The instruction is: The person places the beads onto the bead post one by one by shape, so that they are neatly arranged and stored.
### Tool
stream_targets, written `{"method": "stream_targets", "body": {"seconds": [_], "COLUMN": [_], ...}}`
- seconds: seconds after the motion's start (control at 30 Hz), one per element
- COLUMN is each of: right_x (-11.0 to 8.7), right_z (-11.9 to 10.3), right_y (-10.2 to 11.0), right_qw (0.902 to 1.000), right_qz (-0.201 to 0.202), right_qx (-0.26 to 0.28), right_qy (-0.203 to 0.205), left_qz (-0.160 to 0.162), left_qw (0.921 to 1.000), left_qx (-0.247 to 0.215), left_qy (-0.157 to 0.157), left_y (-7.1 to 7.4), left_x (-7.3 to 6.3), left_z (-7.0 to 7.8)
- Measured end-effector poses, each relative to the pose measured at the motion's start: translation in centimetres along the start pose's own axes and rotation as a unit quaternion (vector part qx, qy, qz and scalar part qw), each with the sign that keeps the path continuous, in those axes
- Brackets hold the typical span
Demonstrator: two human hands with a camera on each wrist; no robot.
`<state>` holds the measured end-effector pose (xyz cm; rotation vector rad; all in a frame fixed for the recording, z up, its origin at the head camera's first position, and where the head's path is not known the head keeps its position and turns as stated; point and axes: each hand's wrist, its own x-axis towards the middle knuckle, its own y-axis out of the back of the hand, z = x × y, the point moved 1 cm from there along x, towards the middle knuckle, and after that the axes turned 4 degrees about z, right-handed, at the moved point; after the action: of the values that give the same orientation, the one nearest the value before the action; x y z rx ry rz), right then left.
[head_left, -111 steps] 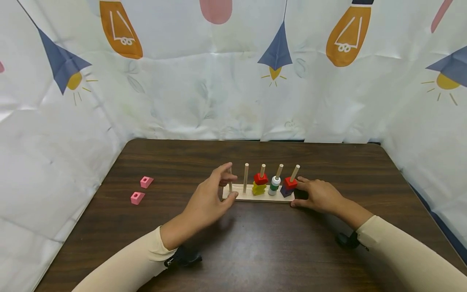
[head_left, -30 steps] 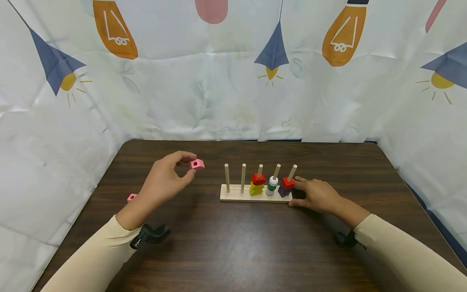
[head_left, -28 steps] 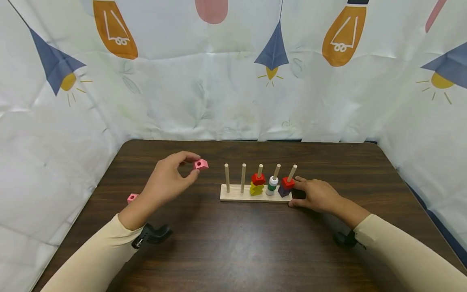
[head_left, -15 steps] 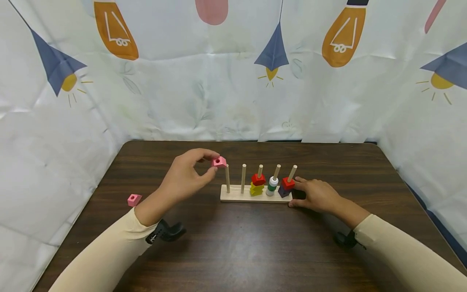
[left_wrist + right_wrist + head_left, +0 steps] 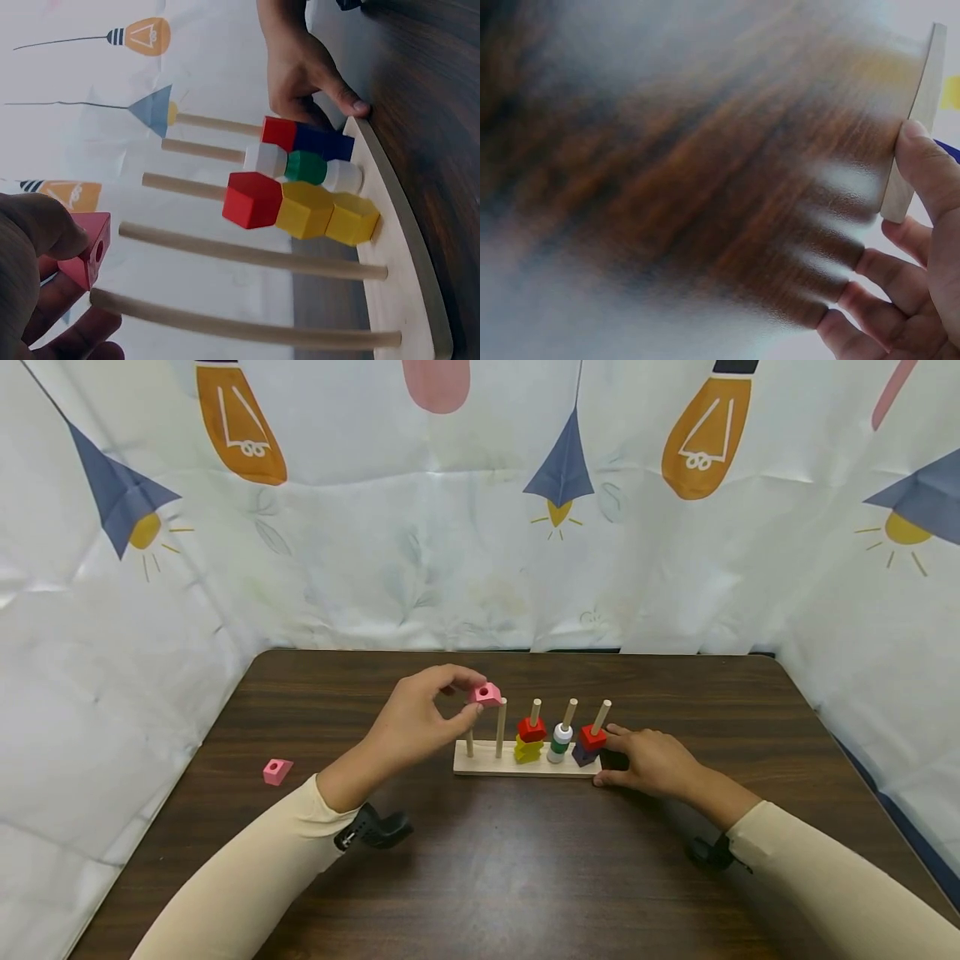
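Observation:
My left hand (image 5: 408, 718) pinches a pink wedge-shaped block (image 5: 490, 695) with a hole through it, between thumb and fingers. The block is up at the height of the peg tops, by the two bare left pegs; in the left wrist view it overlaps no peg. Below stands a wooden peg board (image 5: 480, 765). Its middle peg carries yellow pieces (image 5: 304, 210) under a red one (image 5: 251, 200). White and green pieces (image 5: 559, 743) fill another peg, and red over dark blue (image 5: 587, 754) the rightmost. My right hand (image 5: 652, 762) grips the board's right end, thumb in front.
A second pink block (image 5: 277, 771) lies on the brown table (image 5: 517, 877) at the left. A white printed curtain (image 5: 420, 560) hangs behind the table's far edge and along both sides.
My left hand left the peg board, picked up one pink block from the left and carried it rightward to the left pegs. My right hand has stayed at the board's end.

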<state>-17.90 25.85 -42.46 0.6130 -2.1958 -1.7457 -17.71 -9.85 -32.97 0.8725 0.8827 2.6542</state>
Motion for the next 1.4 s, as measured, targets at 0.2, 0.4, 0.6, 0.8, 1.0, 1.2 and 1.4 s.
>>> {"method": "stream_targets", "body": {"seconds": [0.2,0.4,0.6,0.8,1.0,1.2,1.4], "right_x": [0.0,0.1,0.1,0.2,0.2,0.2,0.1], "right_z": [0.0,0.0,0.0,0.1,0.1,0.1,0.2], "right_y": [0.0,0.0,0.0,0.0,-0.1,0.0,-0.1], "right_qw": [1.0,1.0,1.0,1.0,1.0,1.0,1.0], "right_qz": [-0.004,-0.004,-0.004,-0.007,-0.007,-0.005,-0.003], "right_qx": [0.003,0.0,0.003,0.004,0.003,0.0,-0.002], "right_qy": [-0.002,-0.001,0.0,-0.002,-0.003,-0.003,0.0], "left_qz": [-0.014,-0.021,-0.036,-0.052,-0.064,-0.087,-0.121], "left_qw": [0.9996,0.9994,0.9988,0.9979,0.9959,0.9918,0.9855], "left_qx": [-0.021,-0.026,-0.026,-0.019,-0.042,-0.038,0.002], "left_qy": [0.011,0.008,0.018,0.034,0.048,0.086,0.119], "left_y": [-1.1,-1.9,-2.5,-3.0,-3.7,-4.6,-5.8], "left_x": [0.5,0.9,0.7,0.0,-0.5,-1.0,-1.6], "left_z": [0.1,0.1,-0.4,-1.5,-2.6,-3.8,-5.3]}}
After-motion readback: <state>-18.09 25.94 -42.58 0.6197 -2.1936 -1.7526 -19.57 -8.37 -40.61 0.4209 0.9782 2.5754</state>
